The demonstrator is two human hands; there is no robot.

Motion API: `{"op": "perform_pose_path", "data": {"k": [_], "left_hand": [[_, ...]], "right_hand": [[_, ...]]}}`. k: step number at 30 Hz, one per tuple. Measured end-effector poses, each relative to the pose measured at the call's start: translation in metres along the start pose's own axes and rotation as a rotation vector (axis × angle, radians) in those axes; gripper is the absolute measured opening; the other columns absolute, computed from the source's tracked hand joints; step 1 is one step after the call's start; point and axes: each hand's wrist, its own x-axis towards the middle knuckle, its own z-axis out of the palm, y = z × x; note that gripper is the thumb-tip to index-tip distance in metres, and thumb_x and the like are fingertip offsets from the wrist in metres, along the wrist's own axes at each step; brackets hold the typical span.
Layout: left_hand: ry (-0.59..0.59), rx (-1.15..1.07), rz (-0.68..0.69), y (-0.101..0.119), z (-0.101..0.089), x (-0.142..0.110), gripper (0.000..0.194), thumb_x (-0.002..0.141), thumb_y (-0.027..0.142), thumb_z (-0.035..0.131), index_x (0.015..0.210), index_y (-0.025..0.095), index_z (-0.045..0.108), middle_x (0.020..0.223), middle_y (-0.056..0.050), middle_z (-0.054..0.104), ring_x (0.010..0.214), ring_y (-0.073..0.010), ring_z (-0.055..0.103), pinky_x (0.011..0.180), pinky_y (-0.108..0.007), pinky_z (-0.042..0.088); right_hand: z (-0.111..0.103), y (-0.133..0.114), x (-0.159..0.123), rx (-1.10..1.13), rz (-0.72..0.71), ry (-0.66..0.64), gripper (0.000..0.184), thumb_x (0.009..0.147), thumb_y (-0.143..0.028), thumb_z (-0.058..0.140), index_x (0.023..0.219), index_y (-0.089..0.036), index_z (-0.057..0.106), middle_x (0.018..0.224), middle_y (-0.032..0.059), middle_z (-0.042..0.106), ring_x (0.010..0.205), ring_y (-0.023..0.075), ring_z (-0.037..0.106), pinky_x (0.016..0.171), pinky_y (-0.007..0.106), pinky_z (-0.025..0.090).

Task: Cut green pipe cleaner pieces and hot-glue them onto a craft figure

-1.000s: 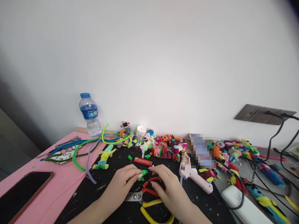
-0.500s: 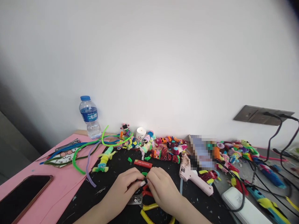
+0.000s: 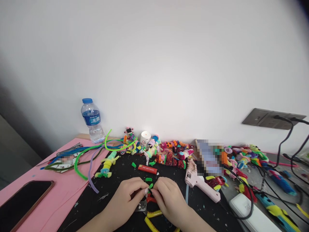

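Note:
Both of my hands meet low in the middle, over a black mat. My left hand (image 3: 129,196) has thumb and forefinger pinched together, and my right hand (image 3: 169,198) pinches from the other side. Between the fingertips shows a small green pipe cleaner piece (image 3: 151,186); its lower end is hidden by the fingers. Another green piece (image 3: 148,179) lies on the mat just beyond them. Beneath my hands rests a cutting tool with yellow and red handles (image 3: 154,213), partly covered. A red lighter (image 3: 147,169) lies farther back.
A pink glue gun (image 3: 202,188) lies right, its cord crossing a white power strip (image 3: 251,211). Pipe cleaner dolls (image 3: 171,159) line the wall. Left are loose pipe cleaners (image 3: 93,177), a water bottle (image 3: 93,122), a dark phone (image 3: 26,203). A paper cup (image 3: 145,138) stands behind.
My fingers have moved slightly down toward me, uncovering the green piece on the mat. The dark bit seen between my fingertips no longer shows; a green end shows there instead.

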Motion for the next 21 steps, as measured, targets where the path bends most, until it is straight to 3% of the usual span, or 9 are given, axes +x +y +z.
{"op": "perform_pose_path", "data": {"k": [8,16,21], "left_hand": [[0.019,-0.055,-0.080,-0.0041,0.0009,0.0027,0.025,0.087,0.028,0.045,0.075,0.016,0.063,0.069,-0.001,0.058,0.066,-0.0144,0.054,0.061,-0.021,0.039],[-0.004,-0.035,-0.047,0.0051,-0.0034,0.0025,0.024,0.087,0.022,0.045,0.072,0.016,0.061,0.070,0.000,0.057,0.067,-0.0140,0.054,0.062,-0.021,0.039],[0.049,-0.021,-0.045,0.0006,-0.0010,0.0021,0.025,0.087,0.024,0.043,0.070,0.017,0.060,0.068,0.000,0.057,0.065,-0.0142,0.054,0.062,-0.021,0.039]], "right_hand": [[0.0007,0.0005,-0.0003,-0.018,-0.020,-0.019,0.019,0.091,-0.019,0.033,0.074,-0.020,0.041,0.065,0.0002,0.050,0.058,0.0137,0.045,0.055,0.023,0.034],[0.0010,0.0036,-0.0016,0.001,0.018,0.004,0.016,0.091,-0.016,0.032,0.079,-0.020,0.042,0.068,-0.0002,0.050,0.058,0.0131,0.046,0.055,0.023,0.034],[0.0011,0.0022,-0.0011,-0.023,0.008,-0.043,0.017,0.091,-0.016,0.032,0.078,-0.020,0.043,0.068,-0.0001,0.050,0.059,0.0133,0.047,0.055,0.023,0.034]]}}
